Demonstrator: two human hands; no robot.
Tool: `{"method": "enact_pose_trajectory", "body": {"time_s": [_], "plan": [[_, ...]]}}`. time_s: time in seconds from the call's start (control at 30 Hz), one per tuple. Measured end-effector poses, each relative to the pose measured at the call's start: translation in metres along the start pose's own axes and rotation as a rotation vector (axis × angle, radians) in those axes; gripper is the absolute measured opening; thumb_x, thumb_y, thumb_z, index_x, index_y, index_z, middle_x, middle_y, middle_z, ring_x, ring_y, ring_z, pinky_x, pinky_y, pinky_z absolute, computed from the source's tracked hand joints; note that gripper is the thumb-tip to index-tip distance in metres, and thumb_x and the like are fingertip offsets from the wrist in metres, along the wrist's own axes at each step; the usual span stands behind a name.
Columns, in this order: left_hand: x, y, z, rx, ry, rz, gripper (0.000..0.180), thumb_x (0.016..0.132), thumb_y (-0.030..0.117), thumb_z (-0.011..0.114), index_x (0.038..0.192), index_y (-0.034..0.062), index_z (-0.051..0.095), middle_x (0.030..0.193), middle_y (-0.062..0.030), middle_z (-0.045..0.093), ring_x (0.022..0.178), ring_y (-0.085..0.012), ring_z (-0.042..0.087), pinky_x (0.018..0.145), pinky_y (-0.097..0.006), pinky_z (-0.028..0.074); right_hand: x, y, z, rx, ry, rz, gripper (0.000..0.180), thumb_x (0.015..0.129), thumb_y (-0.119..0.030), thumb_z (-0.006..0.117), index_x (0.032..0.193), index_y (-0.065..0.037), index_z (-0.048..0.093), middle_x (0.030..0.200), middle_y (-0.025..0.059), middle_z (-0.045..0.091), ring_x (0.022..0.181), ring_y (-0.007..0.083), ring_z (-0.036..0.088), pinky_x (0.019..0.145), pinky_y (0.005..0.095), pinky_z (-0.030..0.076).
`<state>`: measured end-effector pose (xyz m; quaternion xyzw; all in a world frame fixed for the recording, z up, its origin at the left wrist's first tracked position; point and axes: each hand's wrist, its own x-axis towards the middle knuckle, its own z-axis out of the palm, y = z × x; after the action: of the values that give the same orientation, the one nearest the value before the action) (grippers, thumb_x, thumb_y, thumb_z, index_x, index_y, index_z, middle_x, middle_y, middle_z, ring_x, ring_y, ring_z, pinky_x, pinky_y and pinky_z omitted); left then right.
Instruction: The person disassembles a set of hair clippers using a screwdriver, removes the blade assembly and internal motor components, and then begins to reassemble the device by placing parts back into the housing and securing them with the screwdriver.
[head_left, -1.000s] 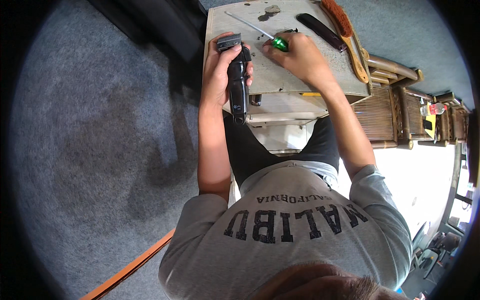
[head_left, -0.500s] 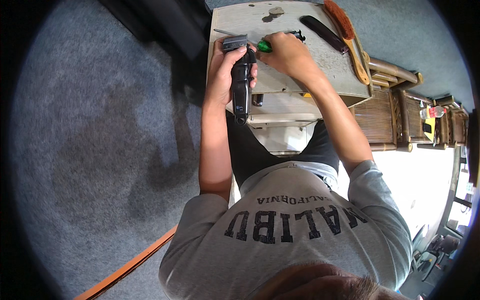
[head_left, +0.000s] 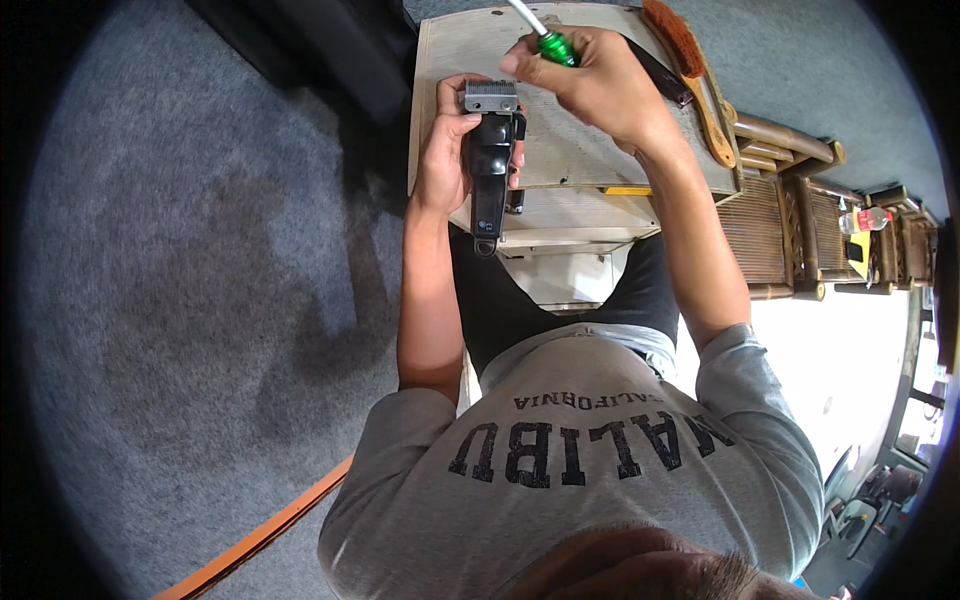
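My left hand (head_left: 445,160) is closed around a black hair clipper (head_left: 490,175), held upright with its metal blade (head_left: 491,97) at the far end. Two screw heads show on the blade. To the right, my right hand (head_left: 610,85) grips a screwdriver by its green handle (head_left: 557,48). The screwdriver's pale shaft points up and left, off the top of the view, apart from the clipper. Both hands are over a worn whitish wooden table (head_left: 560,160).
On the table's right side lie a dark elongated case-like object (head_left: 665,78) and a brush (head_left: 685,45) with reddish bristles and a wooden handle. Bamboo furniture (head_left: 750,235) stands to the right, with a bottle (head_left: 865,221) on it. Dark cloth (head_left: 330,70) hangs at the upper left.
My right hand has lifted the screwdriver off the table, its shaft now pointing up. My left hand has turned the clipper so the blade's screws face up.
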<state>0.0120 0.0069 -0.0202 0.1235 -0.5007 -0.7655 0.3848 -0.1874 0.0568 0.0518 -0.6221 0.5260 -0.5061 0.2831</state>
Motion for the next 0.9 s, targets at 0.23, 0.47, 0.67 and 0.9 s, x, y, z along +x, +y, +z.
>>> {"method": "enact_pose_trajectory", "body": {"time_s": [0.23,0.47,0.67,0.9], "plan": [[0.002,-0.002,0.002,0.109,0.019,-0.036,0.044,0.098,0.021,0.038,0.141,0.0181,0.031,0.108,-0.0175,0.061,0.075,-0.0266,0.069,0.057,-0.041,0.062,0.004,0.007,0.012,-0.149,-0.168,-0.055,0.026,0.096,-0.021,0.078,0.097,0.005,0.073,0.073,0.0074,0.066,0.070,0.0100,0.055,0.068,0.0317,0.050],[0.000,0.001,0.005,0.134,0.040,-0.050,0.043,0.098,0.020,0.038,0.141,0.0174,0.032,0.108,-0.0179,0.060,0.074,-0.0250,0.069,0.058,-0.040,0.062,0.003,0.005,0.017,-0.275,-0.112,-0.136,0.033,0.090,-0.031,0.078,0.092,0.001,0.076,0.069,0.0185,0.071,0.071,0.0353,0.074,0.070,0.0426,0.057],[0.001,0.000,0.008,0.155,0.053,-0.043,0.043,0.099,0.020,0.037,0.141,0.0172,0.032,0.107,-0.0181,0.061,0.074,-0.0246,0.069,0.058,-0.040,0.063,0.008,0.010,0.013,-0.240,-0.125,-0.102,0.037,0.086,-0.030,0.079,0.099,0.005,0.075,0.075,0.0232,0.072,0.075,0.0361,0.075,0.072,0.0428,0.057],[0.002,0.003,0.013,0.176,0.064,-0.053,0.034,0.106,0.034,0.039,0.135,0.0162,0.034,0.103,-0.0162,0.062,0.072,-0.0221,0.068,0.057,-0.039,0.062,0.012,0.016,0.012,-0.131,-0.200,-0.014,0.025,0.091,-0.015,0.077,0.106,0.004,0.070,0.084,0.0070,0.071,0.079,0.0116,0.063,0.073,0.0293,0.052]]}}
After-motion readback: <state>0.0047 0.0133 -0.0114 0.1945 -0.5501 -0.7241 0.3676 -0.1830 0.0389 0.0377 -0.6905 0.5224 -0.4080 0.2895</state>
